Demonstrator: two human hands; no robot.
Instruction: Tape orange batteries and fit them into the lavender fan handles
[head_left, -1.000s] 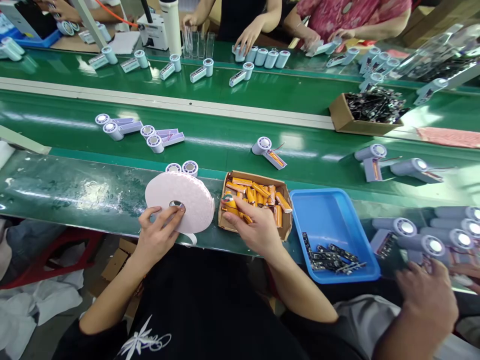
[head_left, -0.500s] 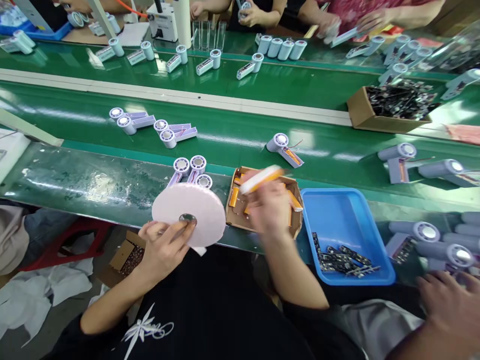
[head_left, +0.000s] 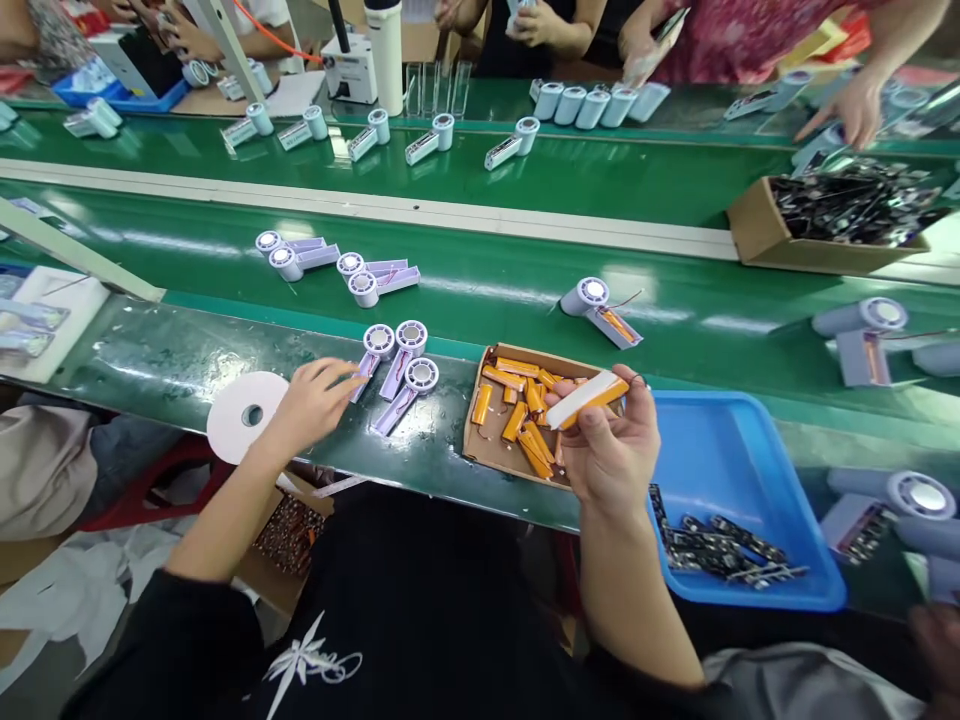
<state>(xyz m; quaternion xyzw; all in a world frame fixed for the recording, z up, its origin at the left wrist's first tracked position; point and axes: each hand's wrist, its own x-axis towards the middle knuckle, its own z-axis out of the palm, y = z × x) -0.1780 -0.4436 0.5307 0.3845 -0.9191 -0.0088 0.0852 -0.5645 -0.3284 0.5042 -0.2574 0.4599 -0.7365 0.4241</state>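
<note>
While the right hand [head_left: 611, 450] holds an orange battery cell [head_left: 586, 400] with a white strip along its top, grip pinched around it just above the cardboard box [head_left: 495, 455] of loose cells, the left hand [head_left: 311, 400] stretches across the worktop [head_left: 172, 360], fingers spread and empty, touching the nearest lilac fan housing [head_left: 369, 355]. Step in hand, I'd say: pairing cell with housing. Next calls for a clean pickup of one housing.

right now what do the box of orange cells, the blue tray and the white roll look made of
Box: brown cardboard, matte, raw-edged walls. Blue tray: probably moulded plastic, smooth with a slight sheen and rounded rim. White roll: seemingly foam or paper tape wound flat, dull and pale. The cell in the right hand looks wrapped in glossy orange film.
</note>
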